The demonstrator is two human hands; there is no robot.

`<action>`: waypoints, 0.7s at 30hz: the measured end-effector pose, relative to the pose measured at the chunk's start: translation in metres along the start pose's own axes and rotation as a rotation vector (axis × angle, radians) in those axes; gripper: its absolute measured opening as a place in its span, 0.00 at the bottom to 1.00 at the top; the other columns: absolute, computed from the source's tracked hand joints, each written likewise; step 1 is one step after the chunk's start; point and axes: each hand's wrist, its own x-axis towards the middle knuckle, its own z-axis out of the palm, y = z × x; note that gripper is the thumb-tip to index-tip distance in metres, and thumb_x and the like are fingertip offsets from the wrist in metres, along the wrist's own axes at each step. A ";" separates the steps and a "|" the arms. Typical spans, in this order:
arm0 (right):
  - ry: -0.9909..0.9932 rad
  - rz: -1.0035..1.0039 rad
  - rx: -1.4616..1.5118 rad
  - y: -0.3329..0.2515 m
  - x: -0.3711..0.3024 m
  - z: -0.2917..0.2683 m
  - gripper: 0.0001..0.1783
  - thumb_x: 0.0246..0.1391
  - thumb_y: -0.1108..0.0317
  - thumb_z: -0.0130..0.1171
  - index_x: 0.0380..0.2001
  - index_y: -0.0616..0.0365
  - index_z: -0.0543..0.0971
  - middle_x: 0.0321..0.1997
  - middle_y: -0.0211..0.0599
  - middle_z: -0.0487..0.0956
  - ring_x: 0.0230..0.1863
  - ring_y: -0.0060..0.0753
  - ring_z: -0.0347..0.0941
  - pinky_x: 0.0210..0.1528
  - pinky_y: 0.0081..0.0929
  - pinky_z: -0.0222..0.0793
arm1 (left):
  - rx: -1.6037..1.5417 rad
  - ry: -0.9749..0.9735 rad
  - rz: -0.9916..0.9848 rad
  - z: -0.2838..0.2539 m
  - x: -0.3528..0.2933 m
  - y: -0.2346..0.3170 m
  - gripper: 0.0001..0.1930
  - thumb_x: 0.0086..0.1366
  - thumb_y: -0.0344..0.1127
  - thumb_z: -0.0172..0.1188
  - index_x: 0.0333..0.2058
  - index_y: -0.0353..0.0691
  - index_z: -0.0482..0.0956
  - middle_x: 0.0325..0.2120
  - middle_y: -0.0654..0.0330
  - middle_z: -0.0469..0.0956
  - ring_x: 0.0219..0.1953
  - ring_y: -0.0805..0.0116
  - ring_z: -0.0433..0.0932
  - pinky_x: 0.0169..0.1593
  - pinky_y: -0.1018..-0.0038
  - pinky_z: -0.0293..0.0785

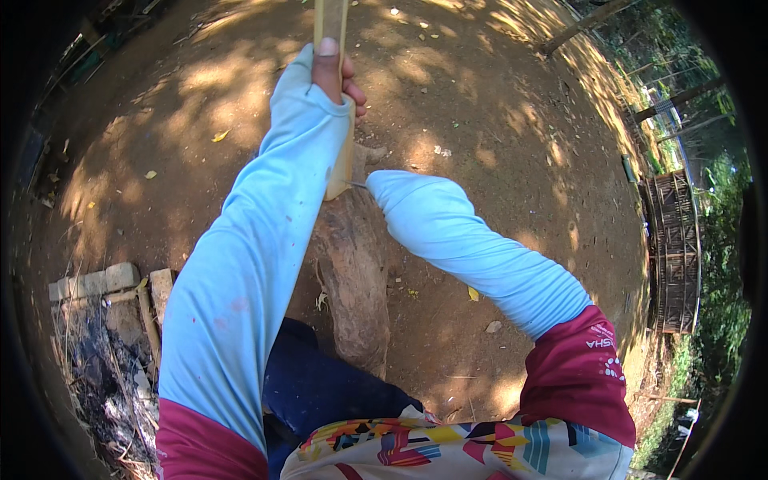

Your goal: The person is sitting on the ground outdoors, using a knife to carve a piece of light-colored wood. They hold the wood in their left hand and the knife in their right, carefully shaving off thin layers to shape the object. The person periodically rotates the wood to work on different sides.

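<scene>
Brown, sun-dappled ground (496,144) spreads below and around both grips. Well out to the right of the right grip I see a slatted wooden frame (674,252), standing near green growth. Far down and left of the left grip, pale blocks (96,282) edge a patch; inside that edging lie dark, ash-like litter (104,368) and loose sticks.

A rough log (352,280) lies below the left grip, its long axis running from near the right grip back toward the body I'm looking down from.

My main concern is the pale wooden bar (330,20). It passes through the left grip and points straight away from the body, its long axis almost in line with the log. The far end runs out past the top of my view; the near end sits just left of the right grip, over the log, though I can't tell whether they touch.

The left grip (334,80) is wrapped round the bar, thumb lying along its top face. The right grip (392,190) is covered by a blue sleeve, so I can't tell how its fingers stand. A thin metal piece (358,185) reaches from that cuff to the bar's near end.

Below and right of the right grip are a small stone (494,326) and a yellow leaf (474,294).
</scene>
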 end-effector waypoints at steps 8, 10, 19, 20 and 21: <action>0.196 -0.337 -0.083 0.035 -0.012 0.018 0.08 0.58 0.71 0.45 0.36 0.61 0.74 0.28 0.45 0.77 0.32 0.44 0.77 0.36 0.39 0.73 | 0.006 -0.038 -0.034 0.010 -0.009 0.011 0.27 0.70 0.63 0.43 0.33 0.41 0.68 0.18 0.60 0.71 0.19 0.70 0.72 0.25 0.73 0.70; 0.132 -0.367 -0.055 0.028 -0.015 0.006 0.07 0.57 0.73 0.47 0.37 0.60 0.73 0.29 0.45 0.77 0.32 0.44 0.77 0.36 0.39 0.74 | 0.032 -0.019 -0.039 0.005 -0.010 0.015 0.27 0.70 0.64 0.43 0.33 0.42 0.67 0.18 0.60 0.71 0.19 0.70 0.72 0.25 0.73 0.70; 0.055 -0.180 0.206 0.022 -0.011 0.001 0.16 0.62 0.60 0.40 0.36 0.58 0.76 0.30 0.43 0.78 0.30 0.44 0.75 0.40 0.42 0.71 | 0.060 0.023 -0.085 0.003 -0.010 0.022 0.28 0.69 0.65 0.43 0.34 0.42 0.68 0.18 0.60 0.71 0.20 0.70 0.72 0.26 0.72 0.72; 0.039 -0.205 0.149 0.019 -0.016 -0.009 0.16 0.62 0.60 0.40 0.36 0.57 0.76 0.30 0.43 0.78 0.30 0.44 0.75 0.40 0.42 0.71 | 0.054 0.020 -0.069 0.002 -0.010 0.021 0.28 0.69 0.65 0.43 0.34 0.42 0.68 0.18 0.60 0.71 0.20 0.70 0.72 0.26 0.72 0.72; 0.024 -0.228 0.092 0.017 -0.020 -0.016 0.15 0.62 0.61 0.41 0.37 0.56 0.76 0.31 0.43 0.78 0.30 0.45 0.75 0.41 0.42 0.71 | 0.049 0.016 -0.054 0.001 -0.009 0.019 0.28 0.69 0.65 0.43 0.34 0.42 0.67 0.18 0.60 0.71 0.19 0.69 0.72 0.26 0.72 0.72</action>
